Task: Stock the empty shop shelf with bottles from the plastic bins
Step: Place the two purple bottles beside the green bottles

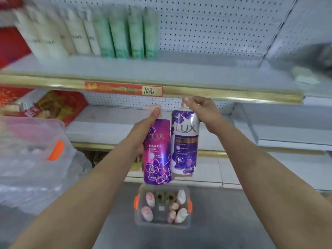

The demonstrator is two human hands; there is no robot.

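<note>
You are mid-carry: 2 LUX bottles are held in the air in front of the shelving, and neither is set down yet. Your left grip (142, 133) wraps the upper body of the magenta bottle (158, 155), with the thumb up by its neck. Your right grip (199, 106) holds the white-and-purple bottle (185, 141) by its cap, so the bottle hangs below the fingers. The 2 bottles are just beside each other; I cannot tell whether they touch.

Behind them lies the empty shelf (107, 123), bare and white. It sits under the shelf edge with the handwritten price tag (152, 90), above which cream and green bottles (107, 38) stand in a row. The small bin (187, 221) on the floor directly below holds more bottles. A larger clear bin (36, 150) is at your left, blurred.

As I judge it, the next move is to reach forward and stand both bottles upright on the empty shelf, labels out. The cap-held bottle may swing, so land its base flat before you let go. Place 1 at a time if they crowd each other.
</note>
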